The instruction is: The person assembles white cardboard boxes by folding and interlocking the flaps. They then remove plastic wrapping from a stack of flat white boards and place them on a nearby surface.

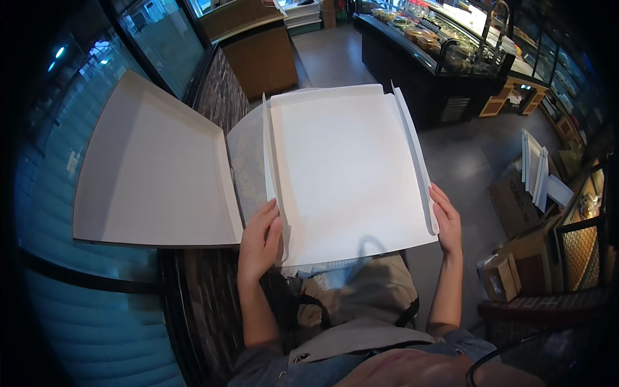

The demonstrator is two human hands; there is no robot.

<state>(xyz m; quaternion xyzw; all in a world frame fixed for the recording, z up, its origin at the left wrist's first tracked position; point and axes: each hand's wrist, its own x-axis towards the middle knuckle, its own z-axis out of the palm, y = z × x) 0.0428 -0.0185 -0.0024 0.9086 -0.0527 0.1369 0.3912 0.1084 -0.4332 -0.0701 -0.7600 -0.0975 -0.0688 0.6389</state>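
Holding white cardboard [342, 174], lettered carton [513, 208] rightward

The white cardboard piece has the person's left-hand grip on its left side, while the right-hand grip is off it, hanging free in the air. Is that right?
Not quite: the right-hand grip isn't hanging free. The head view shows it on the right side of the white cardboard piece. The left-hand grip is on the left side, as you said.

Before you, the sheet [345, 171] is over the table [247, 145], the panel [158, 168] at the table's left edge, the counter [412, 74] beyond, right.
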